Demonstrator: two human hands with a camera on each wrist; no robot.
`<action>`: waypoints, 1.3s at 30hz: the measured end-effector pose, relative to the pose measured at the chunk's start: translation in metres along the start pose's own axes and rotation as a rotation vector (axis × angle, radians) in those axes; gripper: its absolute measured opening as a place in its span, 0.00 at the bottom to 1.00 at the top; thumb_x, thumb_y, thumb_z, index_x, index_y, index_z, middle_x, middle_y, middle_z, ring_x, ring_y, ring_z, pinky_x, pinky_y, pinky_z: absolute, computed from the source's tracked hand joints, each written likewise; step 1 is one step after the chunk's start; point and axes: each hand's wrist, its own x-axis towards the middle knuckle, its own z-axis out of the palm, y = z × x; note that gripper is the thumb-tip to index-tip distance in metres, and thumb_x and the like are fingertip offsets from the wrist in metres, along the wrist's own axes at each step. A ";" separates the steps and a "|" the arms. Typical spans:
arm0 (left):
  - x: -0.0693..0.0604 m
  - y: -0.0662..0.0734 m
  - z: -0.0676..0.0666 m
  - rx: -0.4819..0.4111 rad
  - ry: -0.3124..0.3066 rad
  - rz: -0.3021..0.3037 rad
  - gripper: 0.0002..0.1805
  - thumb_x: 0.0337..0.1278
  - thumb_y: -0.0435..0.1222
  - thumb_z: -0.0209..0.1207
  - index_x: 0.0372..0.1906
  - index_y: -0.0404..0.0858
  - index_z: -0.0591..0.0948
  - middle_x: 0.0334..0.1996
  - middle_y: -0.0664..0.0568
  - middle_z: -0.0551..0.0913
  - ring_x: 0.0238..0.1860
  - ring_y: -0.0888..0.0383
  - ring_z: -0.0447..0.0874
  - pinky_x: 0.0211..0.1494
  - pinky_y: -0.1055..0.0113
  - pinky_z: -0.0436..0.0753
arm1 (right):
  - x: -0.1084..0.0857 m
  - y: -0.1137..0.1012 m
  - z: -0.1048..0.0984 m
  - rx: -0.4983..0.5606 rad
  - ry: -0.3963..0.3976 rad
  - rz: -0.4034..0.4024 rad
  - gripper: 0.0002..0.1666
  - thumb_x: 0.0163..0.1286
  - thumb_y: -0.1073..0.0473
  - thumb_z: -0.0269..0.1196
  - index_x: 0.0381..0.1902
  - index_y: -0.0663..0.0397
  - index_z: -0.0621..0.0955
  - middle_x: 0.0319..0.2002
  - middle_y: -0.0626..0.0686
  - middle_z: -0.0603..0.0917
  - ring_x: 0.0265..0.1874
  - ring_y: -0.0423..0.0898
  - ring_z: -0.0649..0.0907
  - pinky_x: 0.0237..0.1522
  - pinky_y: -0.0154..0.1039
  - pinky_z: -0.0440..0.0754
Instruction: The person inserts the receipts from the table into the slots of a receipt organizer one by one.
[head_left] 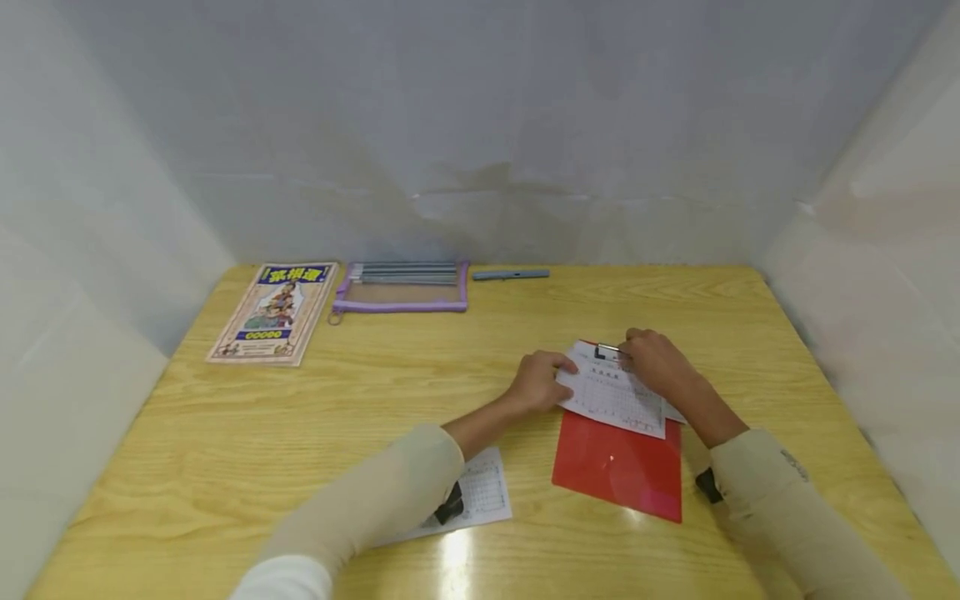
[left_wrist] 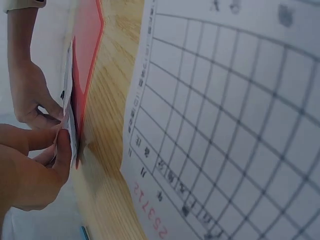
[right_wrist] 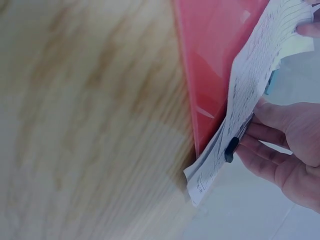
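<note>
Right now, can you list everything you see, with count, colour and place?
Booklet: one, beige, blue and yellow, table's far left
Zip pouch: one, clear with purple edging, beside booklet
Slim sticks: several, grey-blue, inside pouch
Pen: one, blue-grey, right of pouch
Clipboard: one, red, table's right half
Metal clip: one, silver and black, clipboard's top
Printed forms: at least two, white, over clipboard
Separate form: at least one, white, below left forearm
Table: one, yellowish wood, beneath everything
Sheeting: count unclear, pale grey, around table
Sleeves: two, beige, on forearms
Left hand: one, bare, pinching forms' edge
Right hand: one, bare, at clip
</note>
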 end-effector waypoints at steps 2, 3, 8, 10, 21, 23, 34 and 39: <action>0.000 0.001 0.002 0.026 0.002 0.003 0.17 0.48 0.25 0.64 0.48 0.33 0.82 0.51 0.44 0.83 0.47 0.57 0.80 0.47 0.72 0.80 | 0.001 -0.001 0.000 0.001 -0.002 -0.003 0.06 0.61 0.66 0.64 0.33 0.65 0.84 0.28 0.56 0.78 0.29 0.52 0.80 0.32 0.44 0.79; 0.001 0.001 0.003 0.038 0.001 0.005 0.17 0.48 0.25 0.64 0.48 0.33 0.82 0.51 0.44 0.83 0.47 0.58 0.80 0.49 0.72 0.80 | 0.001 -0.001 0.000 -0.003 -0.004 -0.004 0.05 0.61 0.66 0.65 0.32 0.65 0.84 0.28 0.56 0.77 0.29 0.52 0.80 0.32 0.44 0.79; 0.003 0.003 0.009 0.052 0.008 0.041 0.17 0.47 0.25 0.65 0.46 0.31 0.82 0.47 0.43 0.84 0.46 0.56 0.80 0.48 0.71 0.80 | 0.001 0.000 0.001 -0.028 -0.006 -0.008 0.05 0.61 0.66 0.64 0.31 0.64 0.84 0.28 0.56 0.77 0.29 0.52 0.80 0.32 0.45 0.80; 0.005 0.004 0.012 0.047 0.027 0.058 0.16 0.46 0.25 0.65 0.45 0.30 0.82 0.45 0.43 0.85 0.44 0.55 0.81 0.45 0.71 0.80 | 0.002 0.001 0.000 -0.043 0.002 -0.017 0.05 0.62 0.66 0.64 0.30 0.64 0.84 0.27 0.56 0.77 0.29 0.53 0.80 0.33 0.45 0.80; 0.013 0.002 0.026 0.066 0.102 0.069 0.14 0.45 0.25 0.66 0.42 0.32 0.84 0.44 0.44 0.86 0.49 0.56 0.82 0.50 0.71 0.80 | 0.001 0.004 0.005 -0.071 0.054 -0.074 0.05 0.61 0.69 0.62 0.27 0.63 0.83 0.24 0.55 0.75 0.26 0.52 0.80 0.28 0.42 0.79; 0.013 0.002 0.026 0.051 0.096 0.060 0.14 0.45 0.25 0.65 0.43 0.32 0.84 0.45 0.43 0.85 0.49 0.55 0.82 0.51 0.70 0.80 | 0.001 0.004 0.006 -0.072 0.062 -0.084 0.05 0.62 0.70 0.62 0.26 0.62 0.83 0.24 0.55 0.75 0.26 0.52 0.80 0.28 0.41 0.79; 0.013 0.003 0.026 0.014 0.082 0.035 0.16 0.48 0.25 0.63 0.46 0.32 0.82 0.48 0.43 0.84 0.49 0.54 0.81 0.50 0.69 0.80 | -0.002 0.003 0.003 -0.069 0.074 -0.097 0.06 0.63 0.70 0.61 0.29 0.63 0.85 0.26 0.57 0.78 0.27 0.52 0.81 0.28 0.41 0.81; 0.014 0.003 0.027 0.034 0.097 0.021 0.16 0.48 0.26 0.64 0.46 0.33 0.82 0.48 0.44 0.84 0.51 0.54 0.81 0.53 0.67 0.80 | -0.002 0.004 0.003 -0.069 0.068 -0.102 0.06 0.62 0.71 0.61 0.29 0.62 0.85 0.26 0.57 0.78 0.26 0.51 0.80 0.27 0.41 0.80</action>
